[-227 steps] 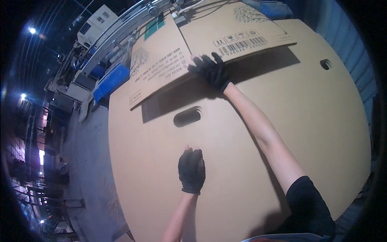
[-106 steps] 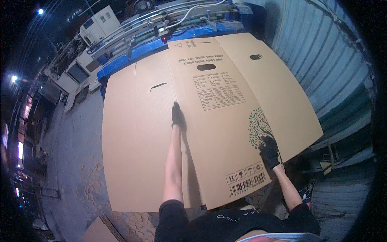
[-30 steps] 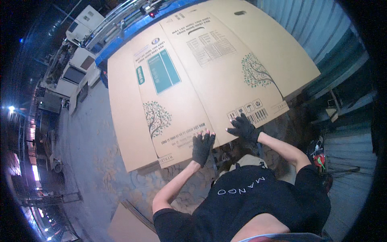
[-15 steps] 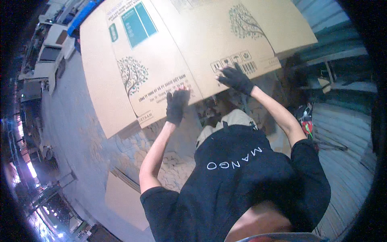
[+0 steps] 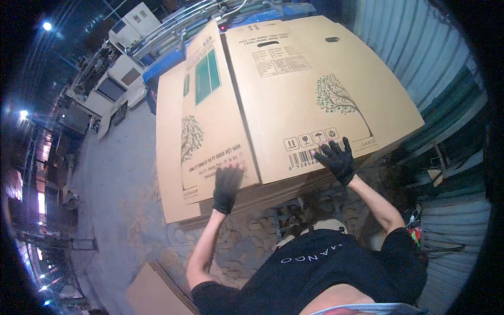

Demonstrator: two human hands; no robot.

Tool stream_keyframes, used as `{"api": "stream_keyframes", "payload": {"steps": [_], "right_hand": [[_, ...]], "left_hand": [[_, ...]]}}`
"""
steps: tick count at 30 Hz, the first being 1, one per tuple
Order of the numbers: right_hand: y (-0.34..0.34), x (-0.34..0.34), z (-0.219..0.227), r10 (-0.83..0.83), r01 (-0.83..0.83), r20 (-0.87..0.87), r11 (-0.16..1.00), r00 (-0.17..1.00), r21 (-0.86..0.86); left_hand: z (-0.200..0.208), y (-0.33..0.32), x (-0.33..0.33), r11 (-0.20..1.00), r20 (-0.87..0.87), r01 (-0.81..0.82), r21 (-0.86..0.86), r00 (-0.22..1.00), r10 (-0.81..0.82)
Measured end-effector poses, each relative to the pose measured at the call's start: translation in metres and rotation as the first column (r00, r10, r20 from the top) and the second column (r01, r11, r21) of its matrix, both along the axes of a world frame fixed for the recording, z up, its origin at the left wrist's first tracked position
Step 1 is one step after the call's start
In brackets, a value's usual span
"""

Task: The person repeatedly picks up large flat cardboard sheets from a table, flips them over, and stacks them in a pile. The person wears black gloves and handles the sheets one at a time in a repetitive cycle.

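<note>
A large brown cardboard box blank (image 5: 294, 105) with printed trees lies on top of a stack in front of me. Its narrower left panel (image 5: 210, 126) is tilted, its far end lifted, and a dark gap runs between it and the wider right part. My left hand (image 5: 228, 188), in a black glove with bare fingertips, rests with fingers extended on the near end of the left panel. My right hand (image 5: 337, 161), gloved the same way, has its fingers spread over the near edge of the right part, beside the printed barcode (image 5: 302, 159).
Beneath the blank is a stack of cardboard sheets (image 5: 247, 202). A blue-framed machine (image 5: 168, 62) stands behind it. More flat cardboard (image 5: 157, 291) lies at the lower left. Corrugated metal sheeting (image 5: 420, 58) runs along the right. Scraps litter the floor (image 5: 131, 210).
The view has swung up and left, showing the machine behind. The left panel has lifted and a gap has appeared along the fold. My right hand's fingers have spread wider.
</note>
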State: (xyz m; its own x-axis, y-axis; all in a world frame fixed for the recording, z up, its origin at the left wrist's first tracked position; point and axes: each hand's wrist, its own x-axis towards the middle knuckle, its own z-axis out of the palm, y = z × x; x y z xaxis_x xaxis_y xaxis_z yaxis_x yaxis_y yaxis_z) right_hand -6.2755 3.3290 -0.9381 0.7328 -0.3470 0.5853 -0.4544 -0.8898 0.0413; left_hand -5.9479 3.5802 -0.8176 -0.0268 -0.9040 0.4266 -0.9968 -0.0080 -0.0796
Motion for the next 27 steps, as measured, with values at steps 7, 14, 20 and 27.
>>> {"api": "stream_keyframes", "payload": {"steps": [7, 14, 20, 27], "right_hand": [[0.028, 0.003, -0.014, 0.041, -0.038, 0.027, 0.995, 0.999, -0.097], [0.014, 0.015, -0.028, 0.034, -0.033, 0.003, 0.997, 0.999, -0.073], [0.012, 0.02, -0.051, 0.072, -0.06, 0.08, 0.988, 0.994, -0.144], [0.011, 0.015, -0.074, 0.046, -0.035, 0.082, 0.991, 0.996, -0.131]], "left_hand": [[-0.13, 0.035, 0.023, 0.995, 0.077, 0.07, -0.077, 0.995, -0.064], [-0.116, 0.028, 0.026, 0.992, -0.049, 0.124, 0.03, 0.991, -0.122], [-0.116, 0.023, 0.022, 0.996, 0.135, 0.094, 0.006, 0.986, -0.094], [-0.126, 0.021, 0.022, 0.993, 0.172, 0.115, 0.028, 0.978, -0.118]]}}
